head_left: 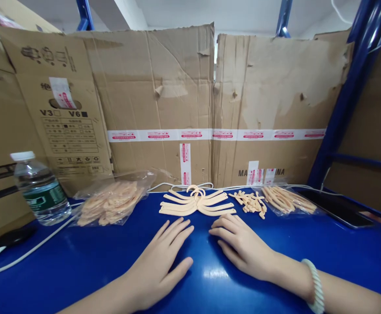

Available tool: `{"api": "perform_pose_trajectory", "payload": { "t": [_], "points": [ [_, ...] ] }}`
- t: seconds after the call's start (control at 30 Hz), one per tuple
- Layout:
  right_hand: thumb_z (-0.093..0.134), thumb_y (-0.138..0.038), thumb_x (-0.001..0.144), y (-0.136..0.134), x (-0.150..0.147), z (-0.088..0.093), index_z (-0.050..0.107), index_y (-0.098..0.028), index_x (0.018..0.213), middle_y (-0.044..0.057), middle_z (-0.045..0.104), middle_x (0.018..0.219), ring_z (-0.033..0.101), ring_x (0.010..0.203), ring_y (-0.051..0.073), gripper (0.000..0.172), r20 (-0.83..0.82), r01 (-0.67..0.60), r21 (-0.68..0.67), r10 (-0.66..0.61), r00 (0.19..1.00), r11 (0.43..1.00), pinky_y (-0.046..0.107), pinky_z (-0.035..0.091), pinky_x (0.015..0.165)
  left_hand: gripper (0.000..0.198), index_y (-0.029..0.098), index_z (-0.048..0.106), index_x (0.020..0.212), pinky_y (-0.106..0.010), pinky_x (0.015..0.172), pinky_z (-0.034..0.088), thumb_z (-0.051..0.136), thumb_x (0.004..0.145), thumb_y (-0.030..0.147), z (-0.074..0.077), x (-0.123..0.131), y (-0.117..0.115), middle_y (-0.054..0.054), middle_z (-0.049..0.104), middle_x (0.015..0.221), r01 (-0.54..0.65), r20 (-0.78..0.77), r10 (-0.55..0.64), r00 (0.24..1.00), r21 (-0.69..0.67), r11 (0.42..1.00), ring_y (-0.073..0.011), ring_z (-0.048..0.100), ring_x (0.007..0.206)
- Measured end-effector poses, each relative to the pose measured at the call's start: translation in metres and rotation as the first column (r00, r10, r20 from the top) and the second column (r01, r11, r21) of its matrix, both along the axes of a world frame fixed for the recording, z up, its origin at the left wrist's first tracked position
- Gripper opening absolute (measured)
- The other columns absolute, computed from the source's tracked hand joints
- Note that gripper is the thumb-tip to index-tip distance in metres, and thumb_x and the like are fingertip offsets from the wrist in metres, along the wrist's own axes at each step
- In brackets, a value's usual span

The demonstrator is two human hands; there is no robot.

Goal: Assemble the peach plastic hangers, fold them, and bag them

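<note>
A fan of cream plastic hanger tops (pixel 197 205), with hooks and curved arms, lies on the blue tabletop (pixel 203 288). My left hand (pixel 162 259) rests palm down in front of it, fingers stretched out and thumb apart, holding nothing. Across from it, my right hand (pixel 242 246) lies on the table with its fingers loosely bent and spread, nothing visible in them. Its fingertips are close to the right arms of the hangers. Just beyond the right hand is a small heap of cream plastic pieces (pixel 249 202).
A clear bag of cream parts (pixel 111 203) lies at left, beside a water bottle (pixel 41 187). Another bag of long cream strips (pixel 288 200) and a dark phone (pixel 336 209) are at right. Cardboard sheets (pixel 157 104) stand behind; a white cable (pixel 42 242) crosses the left side.
</note>
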State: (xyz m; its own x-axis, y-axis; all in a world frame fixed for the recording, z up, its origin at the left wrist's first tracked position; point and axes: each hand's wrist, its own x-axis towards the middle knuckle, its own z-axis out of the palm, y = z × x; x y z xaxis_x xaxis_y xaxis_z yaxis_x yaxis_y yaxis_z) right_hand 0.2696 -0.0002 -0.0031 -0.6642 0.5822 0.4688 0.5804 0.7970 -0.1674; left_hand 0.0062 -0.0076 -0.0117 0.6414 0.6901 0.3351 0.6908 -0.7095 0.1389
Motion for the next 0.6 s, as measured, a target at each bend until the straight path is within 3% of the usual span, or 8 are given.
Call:
{"api": "perform_pose_trajectory", "payload": {
  "t": [0.2, 0.4, 0.6],
  "points": [
    [0.042, -0.009, 0.09, 0.001, -0.003, -0.002, 0.058, -0.019, 0.103, 0.008, 0.059, 0.101, 0.051, 0.09, 0.022, 0.023, -0.038, 0.008, -0.102, -0.012, 0.999, 0.995, 0.04, 0.044, 0.08, 0.048, 0.029, 0.039, 0.142, -0.052, 0.113, 0.032, 0.047, 0.094, 0.034, -0.001, 0.0, 0.002, -0.005, 0.051, 0.142, 0.012, 0.064, -0.015, 0.998, 0.053, 0.999, -0.0255, 0.044, 0.133],
    [0.042, -0.01, 0.089, 0.002, -0.007, -0.001, 0.058, -0.02, 0.101, 0.008, 0.059, 0.099, 0.052, 0.088, 0.023, 0.022, -0.062, 0.03, -0.172, -0.041, 0.997, 0.985, 0.04, 0.044, 0.079, 0.041, 0.027, 0.05, 0.131, -0.053, 0.114, 0.03, 0.051, 0.091, 0.035, -0.003, -0.005, 0.005, -0.005, 0.055, 0.138, 0.059, 0.073, -0.061, 0.996, 0.027, 0.998, -0.0276, 0.044, 0.133],
    [0.042, -0.01, 0.091, 0.002, -0.011, -0.002, 0.058, -0.02, 0.097, 0.008, 0.059, 0.097, 0.053, 0.088, 0.022, 0.02, -0.067, 0.053, -0.17, -0.065, 0.996, 0.984, 0.04, 0.044, 0.079, 0.038, 0.025, 0.049, 0.13, -0.057, 0.113, 0.028, 0.047, 0.093, 0.035, 0.003, -0.009, 0.005, -0.007, 0.051, 0.141, 0.121, 0.001, -0.121, 0.993, -0.061, 0.991, -0.0298, 0.039, 0.135]
  ]
}}
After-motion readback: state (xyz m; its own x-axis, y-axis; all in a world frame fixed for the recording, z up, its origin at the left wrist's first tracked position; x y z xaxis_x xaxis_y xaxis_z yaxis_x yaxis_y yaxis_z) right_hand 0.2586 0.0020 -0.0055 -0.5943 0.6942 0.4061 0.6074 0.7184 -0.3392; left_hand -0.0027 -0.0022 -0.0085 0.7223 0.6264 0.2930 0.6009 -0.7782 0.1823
